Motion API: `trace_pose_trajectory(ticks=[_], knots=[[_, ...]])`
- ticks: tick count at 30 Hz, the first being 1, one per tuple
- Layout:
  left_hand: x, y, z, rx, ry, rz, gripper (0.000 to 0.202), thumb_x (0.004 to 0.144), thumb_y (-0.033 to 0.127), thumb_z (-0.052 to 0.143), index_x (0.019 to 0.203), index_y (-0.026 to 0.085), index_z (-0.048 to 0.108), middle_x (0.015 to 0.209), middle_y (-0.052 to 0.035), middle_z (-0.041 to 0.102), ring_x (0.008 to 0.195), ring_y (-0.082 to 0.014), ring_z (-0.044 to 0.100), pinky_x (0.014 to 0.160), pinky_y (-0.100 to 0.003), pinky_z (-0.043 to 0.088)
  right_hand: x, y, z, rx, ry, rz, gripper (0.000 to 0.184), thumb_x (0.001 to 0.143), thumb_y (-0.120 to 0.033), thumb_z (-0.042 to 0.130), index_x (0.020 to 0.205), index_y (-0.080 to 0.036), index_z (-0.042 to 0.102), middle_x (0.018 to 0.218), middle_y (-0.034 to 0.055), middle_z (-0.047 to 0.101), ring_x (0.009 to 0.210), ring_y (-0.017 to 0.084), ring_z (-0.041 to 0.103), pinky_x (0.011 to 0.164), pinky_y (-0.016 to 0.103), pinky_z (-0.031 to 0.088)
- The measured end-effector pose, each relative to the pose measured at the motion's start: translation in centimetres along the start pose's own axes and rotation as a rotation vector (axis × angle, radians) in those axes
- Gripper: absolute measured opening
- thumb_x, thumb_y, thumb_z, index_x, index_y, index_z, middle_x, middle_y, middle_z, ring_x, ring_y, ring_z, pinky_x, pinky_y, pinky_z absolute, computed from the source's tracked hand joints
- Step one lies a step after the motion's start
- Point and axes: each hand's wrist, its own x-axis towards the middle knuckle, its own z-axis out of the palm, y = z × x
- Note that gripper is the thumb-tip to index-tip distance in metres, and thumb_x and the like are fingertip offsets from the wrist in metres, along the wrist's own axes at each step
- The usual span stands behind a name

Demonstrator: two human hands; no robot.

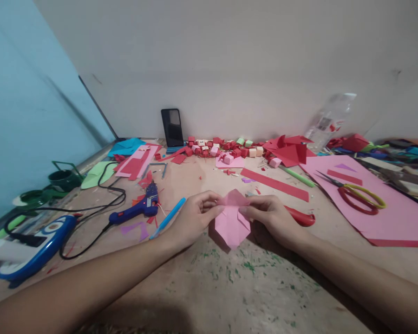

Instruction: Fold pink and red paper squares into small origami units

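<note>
A folded pink paper piece (231, 222) is held just above the worn tabletop (216, 287), at the centre of the view. My left hand (191, 218) pinches its upper left edge with thumb and fingers. My right hand (270, 215) pinches the upper right edge, fingers curled over the fold. Both forearms reach in from the bottom corners. A blue pen-like stick (168, 217) lies just left of my left hand. A red curved tool (301, 217) lies behind my right hand.
A blue glue gun (135, 207) with a black cord lies to the left. Scissors (357, 195) rest on a large pink sheet (386, 208) at right. Small red, pink and green paper cubes (226, 147) line the back wall beside a propped black phone (172, 127). A red strip (274, 184) lies mid-table.
</note>
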Motion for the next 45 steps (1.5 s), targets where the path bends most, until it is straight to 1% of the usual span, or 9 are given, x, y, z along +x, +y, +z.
trace_pose_trajectory(ticks=[8, 17, 24, 27, 30, 33, 38, 41, 45], knots=[[0.08, -0.17, -0.16, -0.017, 0.022, 0.011, 0.010, 0.080, 0.023, 0.074, 0.086, 0.016, 0.069, 0.085, -0.0020, 0.071, 0.082, -0.0169, 0.067, 0.075, -0.027, 0.050, 0.14, 0.18, -0.38, 0.020, -0.023, -0.040, 0.023, 0.079, -0.029, 0.076, 0.097, -0.018, 0.086, 0.081, 0.0042, 0.076, 0.076, 0.019, 0.061, 0.072, 0.031, 0.044], [-0.26, 0.33, -0.48, 0.006, 0.015, 0.007, 0.004, 0.076, 0.020, 0.063, 0.078, 0.018, 0.065, 0.084, -0.0026, 0.068, 0.076, -0.0168, 0.060, 0.065, -0.026, 0.043, 0.27, 0.31, -0.49, -0.028, 0.040, -0.039, 0.021, 0.072, -0.028, 0.074, 0.086, -0.019, 0.087, 0.063, 0.0037, 0.071, 0.059, 0.017, 0.056, 0.059, 0.031, 0.043], [-0.57, 0.54, -0.44, -0.103, 0.012, -0.065, 0.018, 0.083, 0.034, 0.062, 0.092, 0.018, 0.067, 0.070, 0.0023, 0.057, 0.058, -0.0119, 0.048, 0.053, -0.023, 0.032, -0.17, 0.04, -0.31, 0.023, 0.019, -0.027, 0.024, 0.074, -0.025, 0.068, 0.088, -0.019, 0.087, 0.065, 0.0046, 0.071, 0.061, 0.018, 0.059, 0.062, 0.033, 0.046], [-0.40, 0.56, -0.36, -0.026, 0.017, -0.046, 0.021, 0.084, 0.037, 0.066, 0.091, 0.017, 0.068, 0.074, 0.0005, 0.062, 0.063, -0.0135, 0.054, 0.056, -0.024, 0.038, -0.07, -0.01, -0.43, -0.082, -0.009, -0.072, 0.025, 0.074, -0.026, 0.067, 0.089, -0.021, 0.087, 0.073, 0.0052, 0.075, 0.071, 0.022, 0.064, 0.069, 0.034, 0.049], [-0.10, 0.41, -0.27, 0.073, 0.029, -0.013, 0.016, 0.080, 0.031, 0.071, 0.087, 0.017, 0.070, 0.084, -0.0021, 0.069, 0.076, -0.0165, 0.063, 0.067, -0.026, 0.048, 0.15, 0.18, -0.53, -0.157, 0.020, -0.102, 0.025, 0.076, -0.029, 0.068, 0.093, -0.024, 0.086, 0.089, 0.0065, 0.079, 0.082, 0.025, 0.067, 0.072, 0.035, 0.052], [0.12, 0.14, -0.24, 0.062, 0.037, -0.022, 0.014, 0.079, 0.025, 0.071, 0.089, 0.016, 0.071, 0.090, -0.0033, 0.072, 0.080, -0.0170, 0.067, 0.072, -0.028, 0.052, 0.37, 0.62, -0.45, -0.045, 0.088, -0.060, 0.026, 0.083, -0.037, 0.071, 0.097, -0.021, 0.084, 0.085, 0.0068, 0.076, 0.069, 0.020, 0.062, 0.062, 0.031, 0.048], [0.06, -0.02, -0.27, 0.003, 0.099, -0.050, 0.020, 0.078, 0.023, 0.072, 0.098, 0.016, 0.072, 0.090, -0.0034, 0.074, 0.078, -0.0169, 0.068, 0.071, -0.028, 0.052, 0.28, 0.63, -0.21, 0.104, 0.027, -0.075, 0.050, 0.091, -0.060, 0.067, 0.106, -0.015, 0.079, 0.090, 0.0095, 0.075, 0.072, 0.020, 0.064, 0.065, 0.031, 0.050], [-0.04, 0.08, -0.29, -0.026, 0.114, -0.094, 0.018, 0.078, 0.026, 0.075, 0.092, 0.017, 0.070, 0.079, -0.0011, 0.070, 0.071, -0.0161, 0.066, 0.063, -0.025, 0.048, 0.03, 0.22, -0.08, 0.040, -0.023, -0.115, 0.040, 0.085, -0.051, 0.078, 0.108, -0.019, 0.078, 0.103, 0.0086, 0.077, 0.086, 0.023, 0.070, 0.075, 0.034, 0.054], [-0.13, 0.26, -0.29, -0.017, 0.093, -0.108, 0.015, 0.078, 0.027, 0.075, 0.087, 0.016, 0.068, 0.074, -0.0006, 0.069, 0.068, -0.0160, 0.064, 0.060, -0.025, 0.046, -0.04, 0.18, 0.08, 0.030, -0.046, -0.036, 0.026, 0.083, -0.039, 0.080, 0.097, -0.018, 0.079, 0.089, 0.0059, 0.078, 0.081, 0.023, 0.072, 0.073, 0.033, 0.054]])
